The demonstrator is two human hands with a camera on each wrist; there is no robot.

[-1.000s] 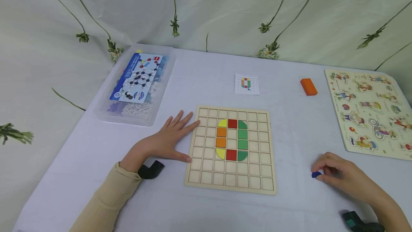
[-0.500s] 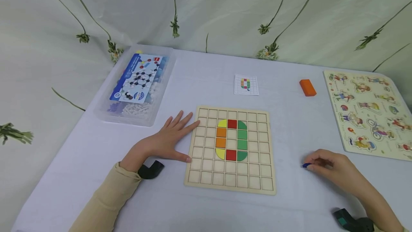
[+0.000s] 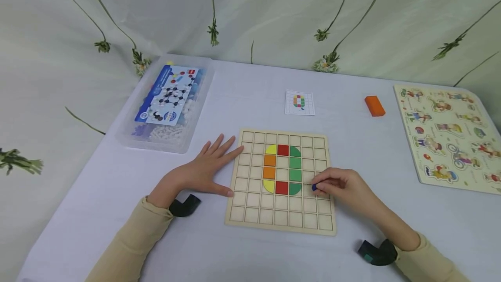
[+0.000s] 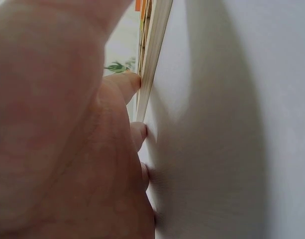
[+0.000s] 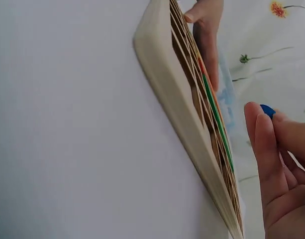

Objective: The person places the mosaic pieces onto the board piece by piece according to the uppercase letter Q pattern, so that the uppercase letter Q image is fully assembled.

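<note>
A square wooden grid board (image 3: pixel 279 228) lies in the middle of the table. Set in its cells is a ring of pieces: red squares (image 3: pixel 282 187), orange squares (image 3: pixel 269 172), green squares (image 3: pixel 295 175), and rounded yellow and green corners. My left hand (image 3: pixel 203 173) is spread flat at the board's left side, thumb and index fingertip touching its edge. Over the right part of the board, my right hand (image 3: pixel 340 186) pinches a small blue piece (image 5: pixel 267 111) between thumb and fingers. Most of that piece is hidden by the fingertips.
Behind the board lies a small pattern card (image 3: pixel 299 102). An orange block (image 3: pixel 375 106) sits to its right. A picture puzzle board (image 3: pixel 450 138) is at far right, and a clear plastic box (image 3: pixel 180 140) with a molecule-printed card stands at back left.
My right hand has moved left from the bare cloth to over the board's right columns, carrying the blue piece. My left hand stays in place.
</note>
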